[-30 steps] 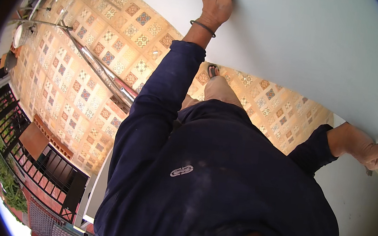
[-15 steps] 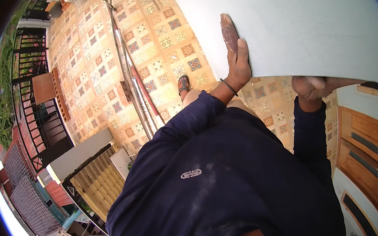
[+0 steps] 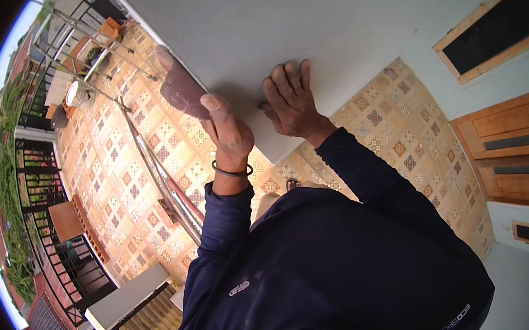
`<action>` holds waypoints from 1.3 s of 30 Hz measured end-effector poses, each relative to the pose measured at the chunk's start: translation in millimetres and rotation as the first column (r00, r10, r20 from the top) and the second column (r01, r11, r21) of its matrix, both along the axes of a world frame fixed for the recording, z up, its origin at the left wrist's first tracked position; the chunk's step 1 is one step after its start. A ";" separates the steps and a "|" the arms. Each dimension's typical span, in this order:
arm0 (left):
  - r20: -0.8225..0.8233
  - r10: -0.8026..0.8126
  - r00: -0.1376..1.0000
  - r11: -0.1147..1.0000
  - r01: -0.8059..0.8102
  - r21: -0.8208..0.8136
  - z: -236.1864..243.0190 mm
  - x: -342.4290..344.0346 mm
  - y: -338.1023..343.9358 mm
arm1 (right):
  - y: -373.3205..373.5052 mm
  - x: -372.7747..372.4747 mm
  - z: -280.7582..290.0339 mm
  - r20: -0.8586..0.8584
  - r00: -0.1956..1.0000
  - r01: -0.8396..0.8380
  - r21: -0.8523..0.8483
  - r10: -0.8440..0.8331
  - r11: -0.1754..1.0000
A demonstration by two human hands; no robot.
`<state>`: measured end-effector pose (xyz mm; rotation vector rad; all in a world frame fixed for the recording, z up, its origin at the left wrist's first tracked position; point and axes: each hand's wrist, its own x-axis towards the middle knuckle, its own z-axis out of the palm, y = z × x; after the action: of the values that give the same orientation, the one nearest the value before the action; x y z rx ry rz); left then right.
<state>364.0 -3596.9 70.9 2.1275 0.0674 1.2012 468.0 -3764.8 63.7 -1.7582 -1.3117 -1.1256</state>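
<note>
My left hand (image 3: 232,136), a dark band at its wrist, grips a reddish-brown piece of sandpaper (image 3: 185,92) at the edge of a smooth pale grey wall (image 3: 279,25). The thumb lies on the near side of the sandpaper, and a fingertip shows past its far end. To the right of it, my right hand (image 3: 296,107) rests on the wall's face, empty, its fingers spread and slightly bent. Both arms wear dark blue sleeves.
Patterned tiles cover the floor (image 3: 137,151). Long metal poles (image 3: 166,183) lie on it at the left, near a white bucket (image 3: 80,94) and a metal frame. Black railing (image 3: 40,180) borders the far left. Wooden doors (image 3: 525,141) stand at the right.
The view has swung round the wall's corner. My left hand with the sandpaper is now at the wall's left edge. My right hand has moved from the lower edge onto the wall's face, fingers spread.
</note>
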 end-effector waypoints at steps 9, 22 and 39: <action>-0.168 -0.009 0.986 0.933 -0.052 -0.356 -6.7 -19.3 -76.2 | -102.1 -71.3 -91.6 -0.616 0.701 -0.122 -0.599 -0.359 0.791; -0.081 -0.015 0.997 0.945 -0.012 -0.326 53.7 -21.8 -89.7 | -270.1 -206.0 -263.1 -0.629 0.010 -0.507 -0.673 -0.777 0.538; 0.138 0.217 0.966 0.916 -0.153 -0.371 126.5 8.6 -85.5 | -383.2 -261.0 -304.3 -0.737 -0.158 -0.051 -0.659 -0.657 0.751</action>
<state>372.6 -3682.4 197.4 1.7186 0.3883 1.3670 207.0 -4148.0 -240.6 -2.4653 0.0017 0.7073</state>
